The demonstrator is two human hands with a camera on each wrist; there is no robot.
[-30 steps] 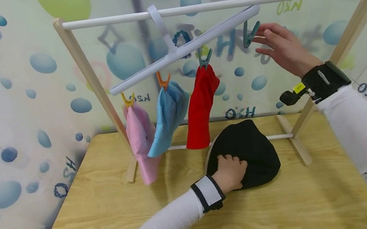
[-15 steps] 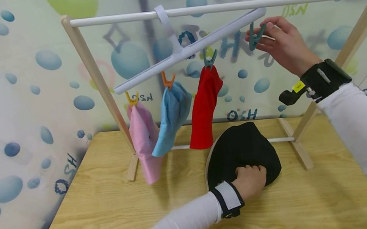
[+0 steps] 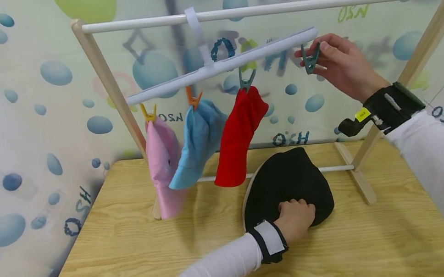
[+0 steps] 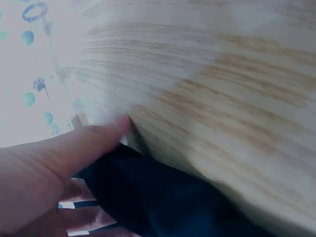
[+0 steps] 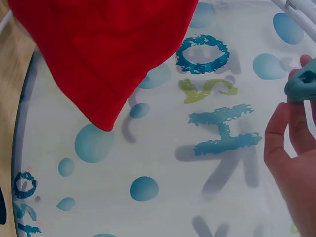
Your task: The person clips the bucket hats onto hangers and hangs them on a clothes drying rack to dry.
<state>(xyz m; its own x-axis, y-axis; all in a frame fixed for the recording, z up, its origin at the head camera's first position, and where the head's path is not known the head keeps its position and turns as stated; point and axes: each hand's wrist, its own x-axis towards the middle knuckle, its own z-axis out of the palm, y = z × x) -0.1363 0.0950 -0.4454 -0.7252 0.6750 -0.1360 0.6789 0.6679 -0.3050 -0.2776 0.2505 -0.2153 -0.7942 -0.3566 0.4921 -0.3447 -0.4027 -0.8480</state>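
In the head view my left hand (image 3: 297, 219) grips the near edge of a black hat (image 3: 284, 186) lying on the table. The left wrist view shows its thumb above the dark cloth (image 4: 163, 192) and its fingers below. Up at the right end of a tilted white hanger (image 3: 221, 66), my right hand (image 3: 344, 65) pinches a green clothespin (image 3: 310, 60). A pink hat (image 3: 165, 168), a light blue hat (image 3: 199, 141) and a folded red cloth piece (image 3: 240, 138) hang from the hanger by a yellow clothespin (image 3: 149, 113), an orange clothespin (image 3: 193, 99) and another green clothespin (image 3: 247, 81).
The hanger hooks over the white rail (image 3: 272, 9) of a wooden rack. The rack's right foot (image 3: 357, 177) stands on the wooden table (image 3: 108, 263), and a low white bar (image 3: 335, 168) joins its sides. A patterned wall (image 3: 40, 147) is close behind.
My right hand has lowered with the green clothespin, and the hanger's right end has come down with it. My left hand has shifted right along the black hat.
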